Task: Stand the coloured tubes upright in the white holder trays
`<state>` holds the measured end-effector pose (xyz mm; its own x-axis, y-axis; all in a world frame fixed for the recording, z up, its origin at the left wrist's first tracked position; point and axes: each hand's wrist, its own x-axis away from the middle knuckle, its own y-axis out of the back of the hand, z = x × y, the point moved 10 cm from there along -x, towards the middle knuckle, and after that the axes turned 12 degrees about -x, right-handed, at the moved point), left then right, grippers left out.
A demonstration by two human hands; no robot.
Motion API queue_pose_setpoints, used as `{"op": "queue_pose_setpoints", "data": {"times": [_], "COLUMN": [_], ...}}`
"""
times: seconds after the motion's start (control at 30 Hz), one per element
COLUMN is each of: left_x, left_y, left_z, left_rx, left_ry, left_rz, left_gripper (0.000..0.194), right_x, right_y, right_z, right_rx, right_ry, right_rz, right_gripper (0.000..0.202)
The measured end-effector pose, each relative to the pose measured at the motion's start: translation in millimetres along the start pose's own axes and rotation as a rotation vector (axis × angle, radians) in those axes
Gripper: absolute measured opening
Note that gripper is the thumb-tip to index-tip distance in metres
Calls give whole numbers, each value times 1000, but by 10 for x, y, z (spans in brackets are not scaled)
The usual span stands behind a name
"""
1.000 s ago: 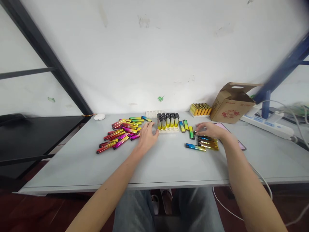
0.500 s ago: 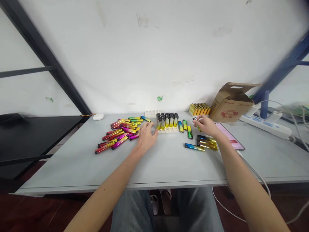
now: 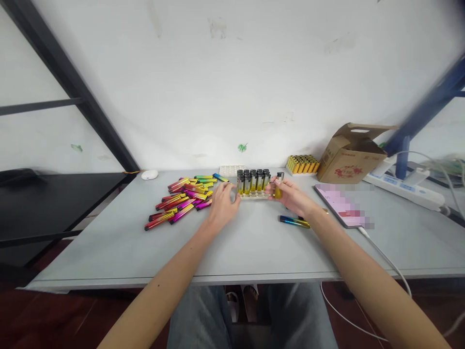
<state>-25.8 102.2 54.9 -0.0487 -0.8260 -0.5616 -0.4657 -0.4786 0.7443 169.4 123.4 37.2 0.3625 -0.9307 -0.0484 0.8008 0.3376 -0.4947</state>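
My right hand (image 3: 292,195) holds a yellow lighter (image 3: 279,186) upright by its upper part, just right of a white rack (image 3: 254,196). Several yellow lighters with black tops (image 3: 253,182) stand in rows in that rack. My left hand (image 3: 223,203) is at the rack's left end, fingers curved and apart, with nothing in them. Left of it lies a loose pile of shiny red, purple, yellow and green lighters (image 3: 185,198). A blue and yellow lighter (image 3: 290,221) lies below my right hand, which partly hides others there.
Behind the rack is a second white rack (image 3: 232,169). At the back right are a block of orange-yellow lighters (image 3: 303,165) and an open cardboard box (image 3: 350,160). A phone (image 3: 339,206) with a cable and a power strip (image 3: 407,189) lie right. A white case (image 3: 149,174) sits back left.
My right hand has moved left to the rack's right end, and the lighter in it is now upright. My left hand has hardly moved. The view has shifted slightly.
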Motion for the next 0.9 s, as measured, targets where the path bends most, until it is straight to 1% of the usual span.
{"op": "queue_pose_setpoints", "data": {"times": [0.17,0.23,0.3,0.4,0.47,0.53,0.67,0.77,0.83,0.9], "left_x": [7,6,2,0,1,11,105,170,203,247], "left_y": [-21,3,60,164,190,129,-133,-284,-351,-402], "left_z": [5,11,22,23,-15,-103,-321,-419,-492,-582], "left_rx": [-1,13,62,161,227,337,629,726,803,904], "left_ry": [21,39,65,99,100,70,32,29,15,5], "left_rz": [31,15,-26,-79,-54,53,339,450,516,616], "left_gripper": [11,13,18,18,14,13,30,35,39,42], "right_x": [1,3,5,-6,-16,-21,-7,13,24,36], "right_y": [-44,-86,-133,-158,-153,-145,-165,-218,-245,-275], "right_z": [-183,-244,-282,-261,-225,-183,-79,-46,-40,-36], "right_rx": [44,9,-51,-111,-131,-126,-17,64,103,146], "right_ry": [-87,-139,-183,-176,-142,-93,42,102,128,152], "right_rz": [5,20,43,61,66,69,81,101,113,138], "right_gripper": [31,32,34,30,28,26,23,27,27,25]}}
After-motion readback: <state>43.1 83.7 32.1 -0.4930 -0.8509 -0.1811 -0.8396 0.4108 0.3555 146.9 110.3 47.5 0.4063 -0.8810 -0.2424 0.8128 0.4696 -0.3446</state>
